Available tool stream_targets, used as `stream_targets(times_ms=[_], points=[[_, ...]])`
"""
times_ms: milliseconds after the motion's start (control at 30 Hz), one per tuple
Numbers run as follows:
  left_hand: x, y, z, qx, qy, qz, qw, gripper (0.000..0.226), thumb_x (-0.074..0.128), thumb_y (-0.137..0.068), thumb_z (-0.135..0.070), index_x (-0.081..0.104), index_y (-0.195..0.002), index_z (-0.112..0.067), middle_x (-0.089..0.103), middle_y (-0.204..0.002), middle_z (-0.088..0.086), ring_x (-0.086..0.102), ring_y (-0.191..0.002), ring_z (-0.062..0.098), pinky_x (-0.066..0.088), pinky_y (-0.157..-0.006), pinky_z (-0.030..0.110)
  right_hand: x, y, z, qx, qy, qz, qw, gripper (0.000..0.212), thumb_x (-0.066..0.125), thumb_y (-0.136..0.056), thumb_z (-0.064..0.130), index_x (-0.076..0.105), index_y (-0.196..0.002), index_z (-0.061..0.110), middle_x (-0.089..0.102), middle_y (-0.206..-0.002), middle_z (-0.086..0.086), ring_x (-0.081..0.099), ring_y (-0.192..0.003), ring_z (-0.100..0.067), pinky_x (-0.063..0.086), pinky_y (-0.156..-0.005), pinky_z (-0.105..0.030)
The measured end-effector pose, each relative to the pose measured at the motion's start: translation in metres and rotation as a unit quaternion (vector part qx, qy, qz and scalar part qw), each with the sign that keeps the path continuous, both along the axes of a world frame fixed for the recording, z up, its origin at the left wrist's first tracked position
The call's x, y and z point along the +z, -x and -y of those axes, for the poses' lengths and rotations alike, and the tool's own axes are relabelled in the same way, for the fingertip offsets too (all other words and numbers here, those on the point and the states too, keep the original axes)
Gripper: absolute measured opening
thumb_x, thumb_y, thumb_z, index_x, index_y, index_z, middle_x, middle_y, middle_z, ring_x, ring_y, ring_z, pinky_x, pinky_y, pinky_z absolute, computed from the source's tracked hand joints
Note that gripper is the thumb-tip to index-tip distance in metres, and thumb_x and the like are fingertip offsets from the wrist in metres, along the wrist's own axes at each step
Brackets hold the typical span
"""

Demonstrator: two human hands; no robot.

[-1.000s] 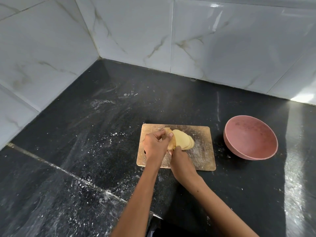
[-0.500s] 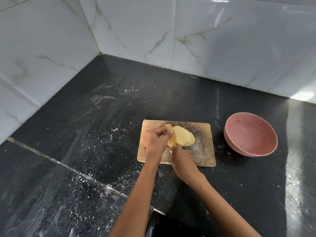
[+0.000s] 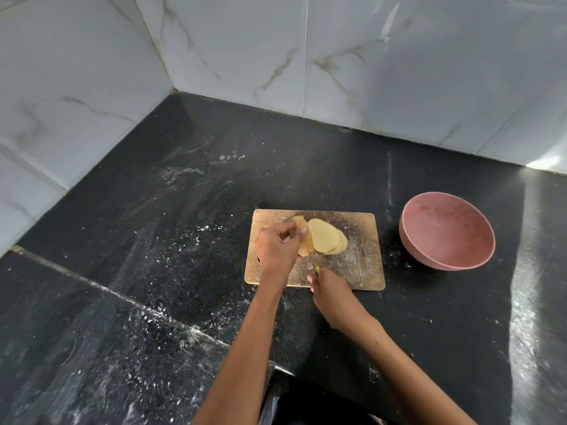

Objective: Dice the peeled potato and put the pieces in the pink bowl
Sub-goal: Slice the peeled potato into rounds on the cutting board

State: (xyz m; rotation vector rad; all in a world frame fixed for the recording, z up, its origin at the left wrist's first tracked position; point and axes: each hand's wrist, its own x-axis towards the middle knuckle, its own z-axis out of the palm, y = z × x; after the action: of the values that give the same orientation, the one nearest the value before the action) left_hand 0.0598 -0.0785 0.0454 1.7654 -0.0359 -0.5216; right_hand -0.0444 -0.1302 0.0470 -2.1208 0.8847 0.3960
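On a wooden cutting board lies a peeled potato, partly cut into several round slices that lean to the right. My left hand pinches the uncut end of the potato. My right hand grips a knife with a yellow-green handle; its thin blade sits edge-on at the potato, barely visible. The pink bowl stands to the right of the board, with no potato pieces visible inside.
The black stone counter is dusted with white specks on the left and front. White marble-tiled walls meet in a corner behind it. The counter's front edge runs just below my forearms.
My right hand has drawn back toward me along the board, and the knife handle now shows. The slices and my left hand stay in place.
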Motion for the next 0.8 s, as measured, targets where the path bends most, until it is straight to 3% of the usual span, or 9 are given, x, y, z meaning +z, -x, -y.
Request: stream_targets(times_ms=[133,200,367,500,600,700,800], points=[[0.001,0.001,-0.002,0.005,0.008,0.0,1.0,0.041,0.074,-0.082,-0.011,0.063,-0.12,0.0,0.07,-0.112,0.011,0.068,-0.101,0.025,0.057,-0.083,0.049,0.003,-0.018,0.009,-0.001,-0.027,0.017,1.0,0.017,0.034,-0.103,0.02,0.048,-0.102,0.01,0.052,-0.093,-0.009,0.05,-0.081,-0.023,0.039,-0.068,-0.034],[0.002,0.003,-0.002,0.002,0.011,-0.005,1.0,0.041,0.074,-0.083,-0.009,0.062,-0.122,0.001,0.069,-0.113,0.012,0.068,-0.102,0.025,0.057,-0.082,0.047,0.001,-0.015,0.005,0.007,-0.015,0.023,1.0,0.024,0.034,-0.103,0.018,0.051,-0.111,0.003,0.056,-0.096,-0.013,0.054,-0.089,-0.028,0.04,-0.073,-0.036],[0.003,0.005,-0.008,0.004,0.024,-0.003,1.0,0.04,0.07,-0.086,-0.007,0.061,-0.124,0.002,0.068,-0.113,0.013,0.069,-0.094,0.023,0.06,-0.06,0.031,-0.003,0.005,-0.007,0.003,0.029,-0.012,0.999,0.024,0.034,-0.104,0.018,0.05,-0.116,0.005,0.062,-0.11,-0.014,0.058,-0.101,-0.03,0.037,-0.073,-0.033],[0.003,0.007,-0.008,0.005,0.021,-0.001,1.0,0.04,0.07,-0.086,-0.006,0.06,-0.124,0.001,0.069,-0.112,0.013,0.07,-0.091,0.023,0.061,-0.066,0.04,0.004,-0.01,0.001,0.02,0.009,0.015,1.0,0.024,0.033,-0.103,0.014,0.051,-0.112,0.001,0.06,-0.104,-0.016,0.056,-0.099,-0.033,0.038,-0.071,-0.035],[0.004,0.008,-0.004,0.003,0.004,0.011,1.0,0.039,0.071,-0.086,-0.009,0.062,-0.122,-0.001,0.069,-0.114,0.013,0.068,-0.098,0.025,0.06,-0.071,0.045,0.004,-0.01,0.004,-0.003,-0.054,0.01,0.999,0.026,0.031,-0.103,0.014,0.054,-0.101,0.002,0.05,-0.075,-0.006,0.055,-0.071,-0.026,0.048,-0.066,-0.039],[0.005,0.009,-0.004,-0.002,0.004,0.015,1.0,0.036,0.071,-0.086,-0.009,0.064,-0.12,-0.003,0.069,-0.114,0.012,0.068,-0.1,0.025,0.06,-0.071,0.044,0.005,-0.003,0.006,-0.041,-0.121,0.008,0.992,0.033,0.031,-0.104,0.02,0.044,-0.074,0.018,0.044,-0.063,-0.004,0.043,-0.049,-0.017,0.037,-0.046,-0.025],[0.003,0.009,-0.005,-0.007,0.009,0.019,1.0,0.037,0.07,-0.086,-0.009,0.063,-0.121,-0.002,0.069,-0.113,0.011,0.069,-0.095,0.023,0.061,-0.062,0.035,0.014,-0.002,0.011,-0.121,-0.255,-0.019,0.959,0.037,0.03,-0.105,0.027,0.041,-0.07,0.017,0.038,-0.052,-0.002,0.035,-0.037,-0.012,0.032,-0.038,-0.015]])
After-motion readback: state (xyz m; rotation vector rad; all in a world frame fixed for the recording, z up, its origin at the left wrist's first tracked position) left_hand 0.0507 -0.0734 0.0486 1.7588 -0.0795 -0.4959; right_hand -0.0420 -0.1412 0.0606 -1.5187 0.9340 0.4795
